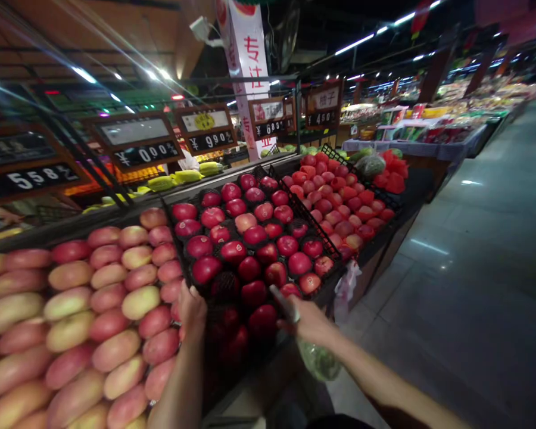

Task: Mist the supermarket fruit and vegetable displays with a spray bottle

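My left hand (193, 308) is at the near end of a black divider (175, 243), between pink-yellow apples (116, 316) and dark red apples (250, 268). Its fingers curl inward; whatever they grip is hidden. Over the near right corner of the dark red apples, my right hand (298, 319) closes around a slim grey object (284, 302) whose kind I cannot make out. A clear plastic bag with something green inside (319, 360) hangs below my right wrist. Several dark red apples sit in black netting or tray cups, some bearing small stickers.
Beyond a black crate edge (310, 217) lie smaller red fruits (335, 196), some in red foam nets. Price signs (143, 143) hang along the back. A crumpled plastic bag (346, 292) dangles from the stand's right side. To the right runs a shiny tiled aisle (455, 268).
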The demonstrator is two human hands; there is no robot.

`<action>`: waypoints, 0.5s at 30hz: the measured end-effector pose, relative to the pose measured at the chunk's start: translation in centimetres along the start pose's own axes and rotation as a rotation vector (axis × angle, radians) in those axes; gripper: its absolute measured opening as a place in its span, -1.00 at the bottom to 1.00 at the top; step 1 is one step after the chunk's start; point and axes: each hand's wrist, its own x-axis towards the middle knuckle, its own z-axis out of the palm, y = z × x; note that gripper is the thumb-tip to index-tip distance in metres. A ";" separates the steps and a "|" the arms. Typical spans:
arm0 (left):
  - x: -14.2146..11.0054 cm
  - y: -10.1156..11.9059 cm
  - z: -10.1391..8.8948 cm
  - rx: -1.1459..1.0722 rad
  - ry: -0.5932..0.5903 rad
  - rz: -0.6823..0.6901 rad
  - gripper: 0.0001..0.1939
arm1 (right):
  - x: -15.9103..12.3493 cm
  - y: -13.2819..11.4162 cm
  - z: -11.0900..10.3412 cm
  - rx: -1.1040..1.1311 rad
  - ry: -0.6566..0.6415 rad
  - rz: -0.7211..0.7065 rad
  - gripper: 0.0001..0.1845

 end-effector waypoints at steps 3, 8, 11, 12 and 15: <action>-0.1 0.4 -0.5 0.025 -0.013 -0.004 -0.51 | 0.6 -5.0 4.8 0.057 -0.227 -0.167 -0.39; -0.2 0.6 -0.7 0.069 -0.028 -0.034 -0.48 | 1.8 -6.9 7.7 0.166 -0.410 -0.223 -0.34; -0.2 0.4 -0.6 0.070 -0.032 -0.030 -0.47 | 2.4 -4.6 5.6 0.176 -0.235 -0.160 -0.50; -0.2 0.4 -0.6 0.065 -0.031 -0.031 -0.46 | 2.6 -3.3 4.5 0.176 -0.142 -0.117 -0.57; -0.2 0.2 -0.6 0.036 -0.033 -0.033 -0.47 | 2.9 1.4 0.1 0.177 0.111 0.050 -0.66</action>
